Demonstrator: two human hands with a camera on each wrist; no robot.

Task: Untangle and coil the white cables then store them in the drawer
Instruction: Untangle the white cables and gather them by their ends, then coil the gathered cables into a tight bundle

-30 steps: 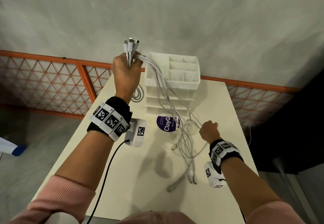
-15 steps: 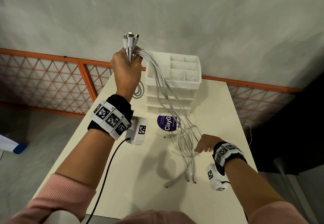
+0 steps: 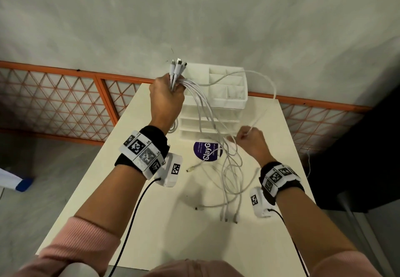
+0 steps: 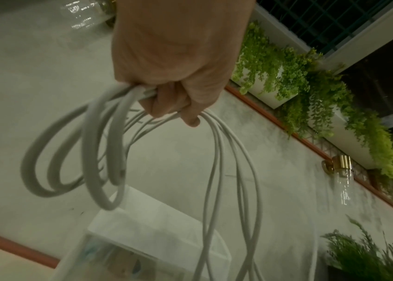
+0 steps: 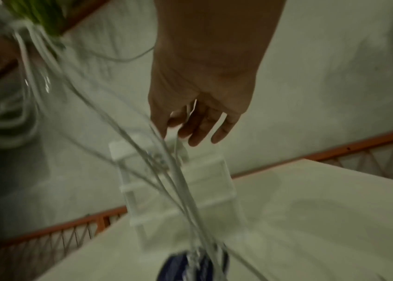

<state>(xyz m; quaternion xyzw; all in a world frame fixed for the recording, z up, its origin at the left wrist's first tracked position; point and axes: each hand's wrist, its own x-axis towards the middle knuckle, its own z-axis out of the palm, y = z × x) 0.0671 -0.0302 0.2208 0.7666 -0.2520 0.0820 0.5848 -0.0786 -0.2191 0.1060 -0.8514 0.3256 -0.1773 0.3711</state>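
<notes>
My left hand [image 3: 167, 99] is raised above the table and grips a bundle of white cables [image 3: 207, 120] just below their plugs [image 3: 177, 66], which stick up from the fist. The strands hang down in front of the white drawer unit [image 3: 225, 103], and their loose ends lie on the table. My right hand [image 3: 251, 140] pinches a single cable [image 3: 271, 79] that arcs over the drawer unit back to the left hand. The left wrist view shows the left hand [image 4: 178, 76] closed round looping cables [image 4: 214, 171]. The right wrist view is blurred and shows the right hand [image 5: 200, 95] over the drawer unit [image 5: 214, 180].
A round purple tub [image 3: 206, 151] sits on the cream table [image 3: 151, 222] in front of the drawers. One coiled cable [image 3: 174, 127] lies left of the unit. An orange lattice fence [image 3: 65, 107] and a grey wall stand behind; a dark surface lies to the right.
My right hand has risen from the tangle with one cable pinched, drawing it out to the right into an arc. The left hand holds the bundle about where it was.
</notes>
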